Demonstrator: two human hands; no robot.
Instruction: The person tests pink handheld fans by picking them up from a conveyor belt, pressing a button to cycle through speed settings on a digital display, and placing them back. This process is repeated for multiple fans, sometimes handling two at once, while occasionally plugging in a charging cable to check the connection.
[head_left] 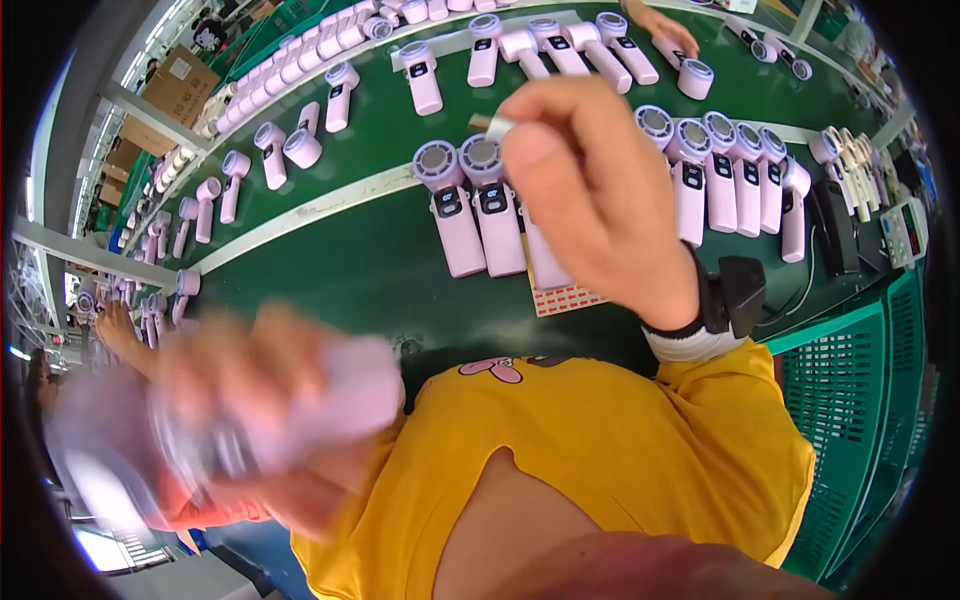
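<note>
While the green worktop [370, 260] fills most of my view, a green plastic crate [832, 385] stands at its right edge, below the nearer fans. Along the pale rail lie handheld fans: a cluster on the right [721, 195], and on the left a pair [459, 240] with a third fan [546, 258] beside it, partly hidden by my right hand [610, 195].

Below, my left hand [245, 365] is badly blurred, yet I make out its grip wrapped round a pink fan [355, 390], lifted off the worktop near the yellow shirt, head end outward to the left. My right grip is nearly closed, thumb and forefinger appearing to pinch a small white piece [497, 128]. A sheet of red stickers [565, 302] lies partly under the third fan.

As for progress, I judge the work to be midway: one fan is in hand, and several sit within reach. Which of those are finished and which are waiting I cannot tell, nor whether the lifted fan is done.
</note>
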